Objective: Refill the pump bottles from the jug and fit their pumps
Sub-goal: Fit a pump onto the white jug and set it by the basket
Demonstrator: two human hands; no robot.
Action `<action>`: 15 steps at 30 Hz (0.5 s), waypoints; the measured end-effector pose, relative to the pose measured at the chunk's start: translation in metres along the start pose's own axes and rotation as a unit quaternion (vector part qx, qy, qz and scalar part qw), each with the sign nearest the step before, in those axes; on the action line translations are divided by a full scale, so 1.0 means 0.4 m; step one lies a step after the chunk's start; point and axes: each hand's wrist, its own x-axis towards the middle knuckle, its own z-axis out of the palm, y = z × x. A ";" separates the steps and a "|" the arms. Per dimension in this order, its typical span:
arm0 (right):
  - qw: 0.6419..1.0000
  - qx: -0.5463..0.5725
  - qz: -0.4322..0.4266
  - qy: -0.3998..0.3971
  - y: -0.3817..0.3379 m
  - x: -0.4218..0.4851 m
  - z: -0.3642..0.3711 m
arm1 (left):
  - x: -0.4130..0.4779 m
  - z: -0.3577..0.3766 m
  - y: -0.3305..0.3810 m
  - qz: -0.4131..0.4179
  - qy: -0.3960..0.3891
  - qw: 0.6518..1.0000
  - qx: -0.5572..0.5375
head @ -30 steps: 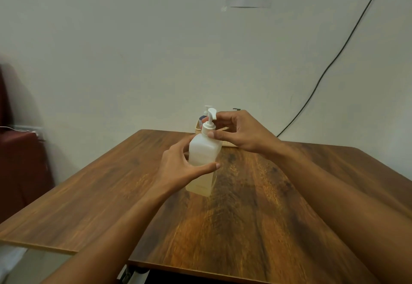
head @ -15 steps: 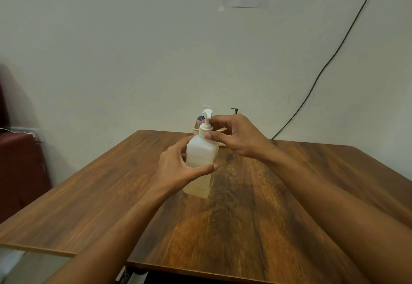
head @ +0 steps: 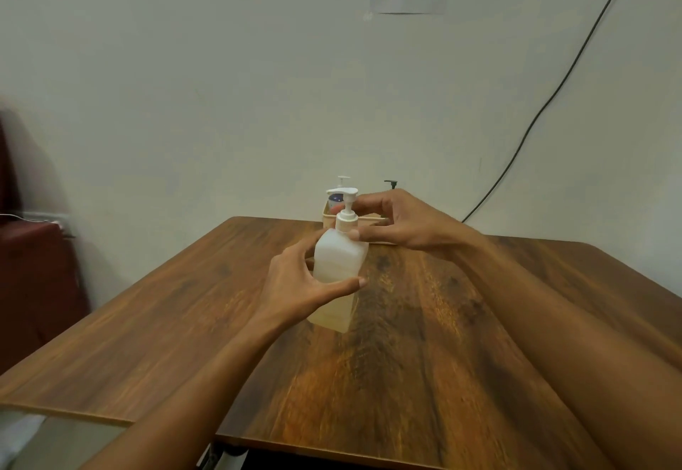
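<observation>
Brown wooden bench (head: 461, 340) carries the upright translucent white square bottle (head: 337, 263) at centre, long axis vertical, left hand (head: 299, 285) wrapped round its body from 8 o'clock, right hand (head: 398, 222) at 2 o'clock pinching the white plastic pump (head: 347, 213) collar, nearest for twisting.

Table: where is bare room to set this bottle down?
Bare wood left of the left hand to the table's left edge, and right of the right hand to the right edge. Crowded at the back middle: a tray of pump bottles stands behind that hand.
</observation>
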 end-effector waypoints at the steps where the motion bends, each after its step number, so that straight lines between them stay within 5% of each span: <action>1: 1.000 0.001 -0.006 -0.006 0.001 0.001 -0.005 | 0.001 -0.002 0.001 0.001 0.001 1.000 -0.001; 7: 0.995 -0.015 -0.018 0.098 0.018 0.011 0.019 | 0.001 -0.007 0.013 0.014 0.001 1.000 0.000; 15: 0.999 0.028 0.029 0.027 0.018 0.011 0.009 | -0.004 -0.005 0.007 0.014 -0.001 1.000 -0.006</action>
